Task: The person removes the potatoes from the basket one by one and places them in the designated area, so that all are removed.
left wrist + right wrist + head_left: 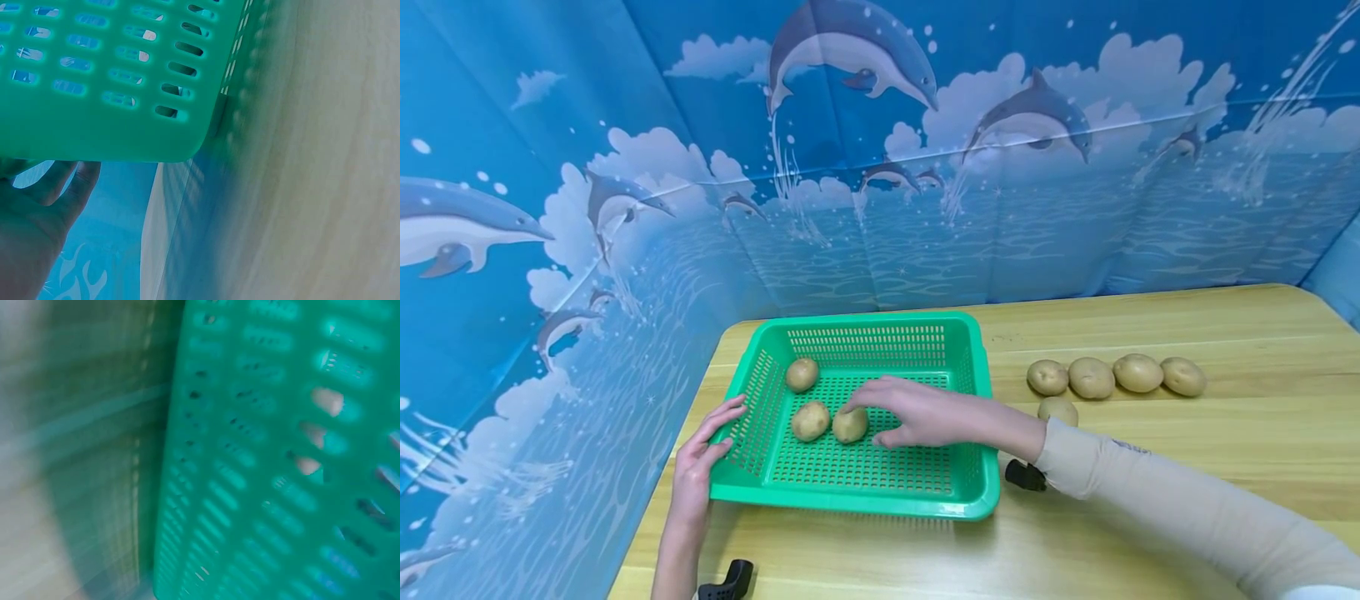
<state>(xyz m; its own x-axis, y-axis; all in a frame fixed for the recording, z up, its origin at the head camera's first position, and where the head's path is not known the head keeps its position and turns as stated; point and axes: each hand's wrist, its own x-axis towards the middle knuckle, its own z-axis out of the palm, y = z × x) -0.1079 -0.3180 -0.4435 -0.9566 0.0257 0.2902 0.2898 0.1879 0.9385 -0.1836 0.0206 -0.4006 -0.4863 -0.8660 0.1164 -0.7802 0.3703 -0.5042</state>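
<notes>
A green plastic basket (857, 505) with slotted walls stands on the table. My left hand (692, 467) grips its left rim; the left wrist view shows the fingers (78, 187) at the basket's edge. Three potatoes lie inside: a back one (802, 375), a left front one (811, 422) and a right front one (850, 426). My right hand (921, 412) reaches over the right rim into the basket, its fingers beside the right front potato and its thumb apart from it. In the right wrist view the slotted wall (250, 506) covers most of the hand.
To the right of the basket, a row of several potatoes (1092, 378) lies on the wooden table (1247, 417). One more potato (1058, 411) sits nearer, partly behind the right sleeve (1180, 500). A blue dolphin-print curtain (925, 233) hangs along the table's back and left.
</notes>
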